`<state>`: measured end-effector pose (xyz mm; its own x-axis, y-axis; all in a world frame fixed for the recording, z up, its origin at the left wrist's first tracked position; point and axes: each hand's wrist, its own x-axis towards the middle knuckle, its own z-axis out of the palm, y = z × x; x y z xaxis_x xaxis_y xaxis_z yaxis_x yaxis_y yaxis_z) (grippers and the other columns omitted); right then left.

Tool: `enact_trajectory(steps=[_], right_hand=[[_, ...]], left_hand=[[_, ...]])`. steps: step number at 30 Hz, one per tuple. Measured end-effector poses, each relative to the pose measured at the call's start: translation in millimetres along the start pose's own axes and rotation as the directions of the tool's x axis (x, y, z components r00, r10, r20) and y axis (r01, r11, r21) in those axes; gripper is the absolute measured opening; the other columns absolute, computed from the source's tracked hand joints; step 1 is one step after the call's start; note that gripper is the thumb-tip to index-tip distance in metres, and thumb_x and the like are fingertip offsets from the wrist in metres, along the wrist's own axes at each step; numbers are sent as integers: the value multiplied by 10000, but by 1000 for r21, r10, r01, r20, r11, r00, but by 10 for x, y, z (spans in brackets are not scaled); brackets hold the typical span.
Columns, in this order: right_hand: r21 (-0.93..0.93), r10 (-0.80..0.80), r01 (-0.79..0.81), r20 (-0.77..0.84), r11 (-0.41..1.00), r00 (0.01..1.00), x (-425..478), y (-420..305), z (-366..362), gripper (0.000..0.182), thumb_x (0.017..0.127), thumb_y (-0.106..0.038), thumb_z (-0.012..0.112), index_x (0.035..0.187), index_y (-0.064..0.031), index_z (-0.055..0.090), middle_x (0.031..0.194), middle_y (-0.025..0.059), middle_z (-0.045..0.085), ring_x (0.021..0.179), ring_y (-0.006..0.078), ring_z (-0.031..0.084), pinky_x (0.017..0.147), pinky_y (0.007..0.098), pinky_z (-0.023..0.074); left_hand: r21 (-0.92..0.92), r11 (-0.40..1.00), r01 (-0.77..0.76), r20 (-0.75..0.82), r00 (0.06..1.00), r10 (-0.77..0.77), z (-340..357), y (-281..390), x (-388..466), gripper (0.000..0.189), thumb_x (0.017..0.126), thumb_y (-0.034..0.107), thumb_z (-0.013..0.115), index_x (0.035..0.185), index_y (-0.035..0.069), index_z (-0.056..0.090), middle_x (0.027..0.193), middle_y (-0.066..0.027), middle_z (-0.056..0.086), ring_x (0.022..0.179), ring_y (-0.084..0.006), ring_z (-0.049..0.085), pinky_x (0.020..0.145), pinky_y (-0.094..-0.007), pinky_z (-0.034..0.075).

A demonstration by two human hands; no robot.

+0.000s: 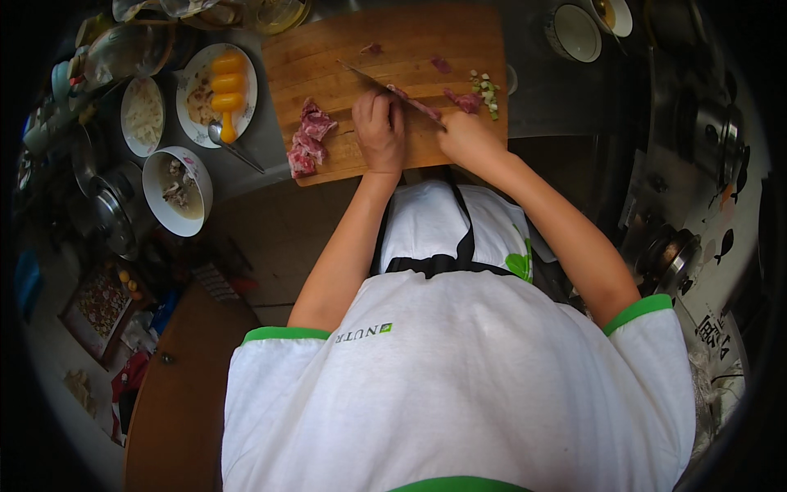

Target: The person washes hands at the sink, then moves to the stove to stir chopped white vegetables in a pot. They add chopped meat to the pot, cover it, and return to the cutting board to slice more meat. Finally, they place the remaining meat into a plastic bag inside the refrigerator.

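Note:
A wooden cutting board [320,67] lies before me. My right hand [470,138] grips a kitchen knife [369,79] near the board's right front; its blade slants away to the far left. Strips of raw red meat [430,111] lie along the blade. Beside the knife my left hand [378,132] rests on the board with its fingers curled, and whatever is under them is hidden. Larger chunks of raw meat [310,138] sit at the board's left edge. To the right are a smaller meat piece [465,101] and chopped scallion [487,92].
Left of the board stand a plate [249,117] bearing a yellow mold and a spoon [243,155], a dish of pale slices [143,117], and a bowl [201,215] of meat in liquid. A white bowl [575,37] is at the back right. Pots [670,258] stand farther right.

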<state>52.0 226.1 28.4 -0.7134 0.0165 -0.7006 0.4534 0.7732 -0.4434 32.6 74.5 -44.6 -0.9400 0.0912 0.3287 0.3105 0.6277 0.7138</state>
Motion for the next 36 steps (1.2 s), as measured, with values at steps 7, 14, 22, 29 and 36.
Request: enact_trajectory(steps=[7, 14, 22, 29, 36], right_hand=[[-29, -39, 40, 11, 999, 999, 450, -457, -62, 287, 769, -170, 585, 936, 41, 685, 946, 309, 644, 930, 447, 637, 809, 476, 518], [-41, -16, 16, 6, 999, 1000, 13, 59, -5, 277, 782, -157, 580, 935, 46, 691, 966, 301, 649, 931, 428, 646, 831, 468, 511], [106, 26, -32, 54, 994, 998, 430, -553, -312, 305, 795, -138, 542, 991, 50, 682, 1000, 291, 654, 921, 410, 661, 798, 453, 525], [182, -21, 20, 4, 983, 1000, 31, -41, -394, 293, 833, -173, 537, 950, 64, 663, 932, 277, 660, 900, 416, 646, 806, 468, 506], [-7, -33, 33, 3, 999, 999, -209, -69, -341, 266, 823, -184, 559, 907, 39, 677, 925, 275, 657, 919, 421, 632, 831, 468, 497]], left_hand=[[-8, 1000, -24, 14, 1000, 24, 18, -9, 53, 146, 743, -15, 629, 855, 27, 545, 905, -149, 554, 894, -366, 512, 786, -426, 420], [40, 999, 1, 1, 1000, -2, 24, -23, 6, 135, 763, -8, 618, 874, 29, 550, 920, -155, 540, 889, -366, 503, 787, -440, 417], [30, 999, -42, 46, 998, 41, -48, 46, 61, 122, 795, -13, 618, 889, 43, 564, 1020, -132, 574, 952, -345, 522, 823, -425, 429], [-154, 979, 132, -16, 991, -136, -49, 19, -7, 322, 777, 0, 692, 1051, 51, 531, 1127, -146, 533, 1026, -331, 517, 878, -387, 431], [-11, 994, 110, -8, 994, -111, -209, 52, -50, 242, 791, 27, 685, 1004, 54, 574, 1033, -147, 540, 979, -341, 532, 822, -385, 448]])
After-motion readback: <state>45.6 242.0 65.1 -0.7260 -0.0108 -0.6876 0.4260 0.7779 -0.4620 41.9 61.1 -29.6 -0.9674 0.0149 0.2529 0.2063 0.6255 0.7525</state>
